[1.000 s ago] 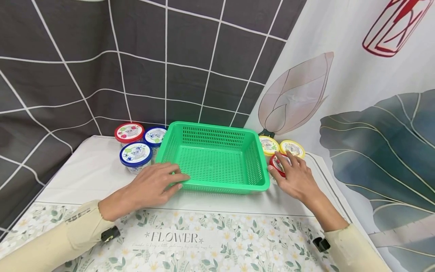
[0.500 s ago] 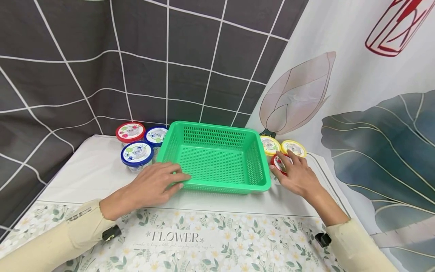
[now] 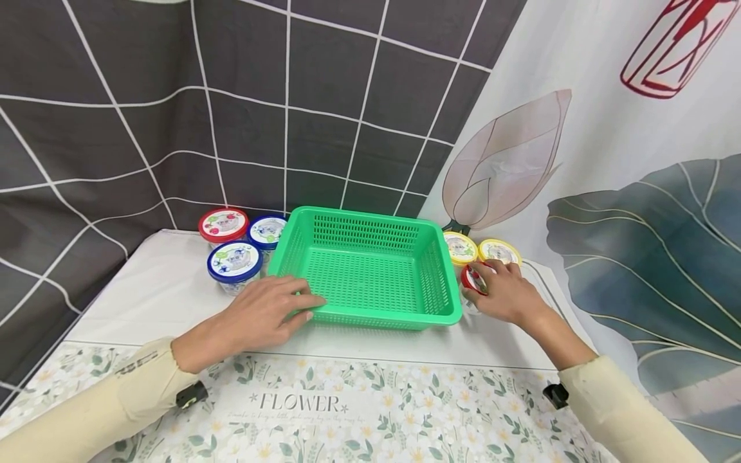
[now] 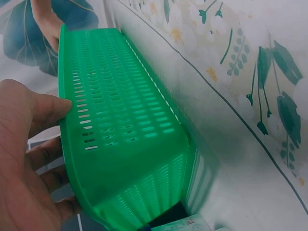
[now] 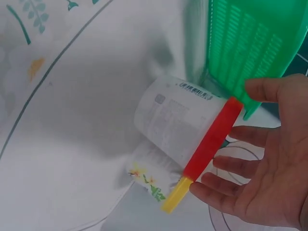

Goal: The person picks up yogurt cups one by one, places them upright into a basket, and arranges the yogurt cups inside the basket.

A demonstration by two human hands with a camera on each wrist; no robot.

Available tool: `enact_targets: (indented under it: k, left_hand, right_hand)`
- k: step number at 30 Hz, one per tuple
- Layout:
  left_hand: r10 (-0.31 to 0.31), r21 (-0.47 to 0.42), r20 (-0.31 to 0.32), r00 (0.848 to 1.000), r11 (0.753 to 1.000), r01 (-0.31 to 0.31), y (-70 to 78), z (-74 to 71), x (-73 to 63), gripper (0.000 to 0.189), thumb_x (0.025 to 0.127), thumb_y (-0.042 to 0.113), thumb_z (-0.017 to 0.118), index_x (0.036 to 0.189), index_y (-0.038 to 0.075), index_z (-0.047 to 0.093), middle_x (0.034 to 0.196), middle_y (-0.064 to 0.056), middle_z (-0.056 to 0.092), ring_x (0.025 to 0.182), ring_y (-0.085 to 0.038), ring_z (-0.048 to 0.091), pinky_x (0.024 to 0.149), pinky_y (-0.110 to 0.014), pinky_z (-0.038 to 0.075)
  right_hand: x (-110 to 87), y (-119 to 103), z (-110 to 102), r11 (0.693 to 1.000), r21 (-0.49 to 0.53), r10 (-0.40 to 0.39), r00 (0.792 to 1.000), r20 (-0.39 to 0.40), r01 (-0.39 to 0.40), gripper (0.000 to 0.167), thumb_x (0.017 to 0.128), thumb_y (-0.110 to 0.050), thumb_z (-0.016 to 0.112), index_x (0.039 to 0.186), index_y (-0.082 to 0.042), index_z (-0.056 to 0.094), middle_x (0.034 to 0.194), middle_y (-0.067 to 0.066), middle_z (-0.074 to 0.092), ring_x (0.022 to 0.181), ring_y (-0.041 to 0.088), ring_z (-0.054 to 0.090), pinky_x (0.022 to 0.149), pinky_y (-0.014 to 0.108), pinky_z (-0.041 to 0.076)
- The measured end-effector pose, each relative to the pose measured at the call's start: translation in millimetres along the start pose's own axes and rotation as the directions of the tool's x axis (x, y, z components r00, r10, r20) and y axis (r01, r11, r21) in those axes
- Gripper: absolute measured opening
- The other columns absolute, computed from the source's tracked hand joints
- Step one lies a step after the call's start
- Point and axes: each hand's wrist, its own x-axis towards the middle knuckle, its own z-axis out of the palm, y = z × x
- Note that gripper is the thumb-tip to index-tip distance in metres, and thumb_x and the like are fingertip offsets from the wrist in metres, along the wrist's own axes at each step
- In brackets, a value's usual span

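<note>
Right hand (image 3: pixel 503 292), lower right of frame, curls round red-lidded cup (image 5: pixel 192 132); light, rigid, likely slick plastic, best gripped at the lid rim. Left hand (image 3: pixel 260 315) presses flat on green basket (image 3: pixel 370 270).

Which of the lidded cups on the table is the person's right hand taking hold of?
The red-lidded cup right of the green basket, under the right hand. The two yellow-lidded cups behind it and the three left of the basket go untouched.
</note>
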Motion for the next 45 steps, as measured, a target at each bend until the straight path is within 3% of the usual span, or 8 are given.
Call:
enact_targets:
  k: [6, 16, 25, 32, 37, 45]
  left_hand:
    - [-0.005, -0.006, 0.014, 1.0, 1.0, 0.005, 1.0, -1.4, 1.1, 0.03, 0.102, 0.017, 0.078, 0.131, 0.021, 0.085, 0.111, 0.002, 0.079, 0.097, -0.018, 0.071, 0.078, -0.038, 0.059]
    - [-0.034, -0.005, 0.056, 0.998, 0.999, 0.034, 0.4, -3.0, 1.7, 0.029, 0.104, 0.02, 0.078, 0.132, 0.021, 0.085, 0.114, 0.001, 0.079, 0.1, -0.019, 0.072, 0.08, -0.039, 0.059]
    - [-0.026, 0.007, 0.058, 0.998, 1.0, 0.026, 0.6, -3.5, 0.9, 0.029, 0.104, 0.018, 0.077, 0.132, 0.021, 0.084, 0.116, 0.001, 0.08, 0.106, -0.021, 0.074, 0.085, -0.044, 0.062]
    - [-0.057, -0.002, 0.068, 0.996, 0.998, 0.057, 4.2, -1.8, 0.3, 0.029, 0.105, 0.018, 0.076, 0.134, 0.021, 0.083, 0.118, 0.0, 0.08, 0.108, -0.022, 0.073, 0.086, -0.045, 0.061]
    - [-0.086, -0.012, 0.106, 0.991, 0.996, 0.087, 4.4, -3.2, 1.7, 0.031, 0.107, 0.019, 0.074, 0.136, 0.022, 0.082, 0.124, -0.002, 0.08, 0.116, -0.026, 0.074, 0.093, -0.05, 0.062]
    - [-0.091, -0.026, 0.137, 0.986, 0.995, 0.095, 3.9, -6.5, 3.1, 0.03, 0.107, 0.019, 0.074, 0.136, 0.021, 0.082, 0.124, -0.001, 0.081, 0.117, -0.027, 0.076, 0.097, -0.052, 0.063]
  right_hand:
    - [-1.0, 0.2, -2.9, 1.0, -0.014, -0.012, 1.0, 0.026, 0.012, 0.075, 0.103, -0.042, 0.069, 0.167, -0.008, 0.05, 0.166, 0.036, 0.047, 0.144, 0.065, 0.045, 0.101, 0.079, 0.056]
    - [2.1, -2.8, 1.7, 1.0, -0.031, -0.004, 0.998, 0.063, 0.006, 0.077, 0.105, -0.038, 0.064, 0.172, -0.007, 0.043, 0.171, 0.035, 0.041, 0.149, 0.066, 0.04, 0.113, 0.084, 0.045]
    - [5.2, -2.7, -2.9, 1.0, -0.008, 0.001, 0.996, 0.093, 0.0, 0.072, 0.107, -0.035, 0.061, 0.171, -0.007, 0.043, 0.172, 0.039, 0.039, 0.15, 0.068, 0.04, 0.114, 0.085, 0.043]
    - [5.9, -1.9, -4.8, 1.0, -0.001, 0.004, 0.994, 0.106, -0.004, 0.073, 0.108, -0.036, 0.061, 0.171, -0.006, 0.041, 0.171, 0.039, 0.039, 0.148, 0.068, 0.039, 0.114, 0.085, 0.042]
    - [7.2, -1.4, -7.3, 1.0, -0.014, -0.001, 0.995, 0.098, 0.002, 0.072, 0.106, -0.038, 0.063, 0.168, -0.007, 0.046, 0.162, 0.039, 0.047, 0.139, 0.064, 0.046, 0.108, 0.081, 0.049]
    - [12.9, -0.9, -12.9, 0.999, -0.022, -0.02, 0.993, 0.117, 0.023, 0.073, 0.1, -0.044, 0.07, 0.163, -0.012, 0.052, 0.147, 0.037, 0.055, 0.125, 0.055, 0.055, 0.085, 0.069, 0.06]
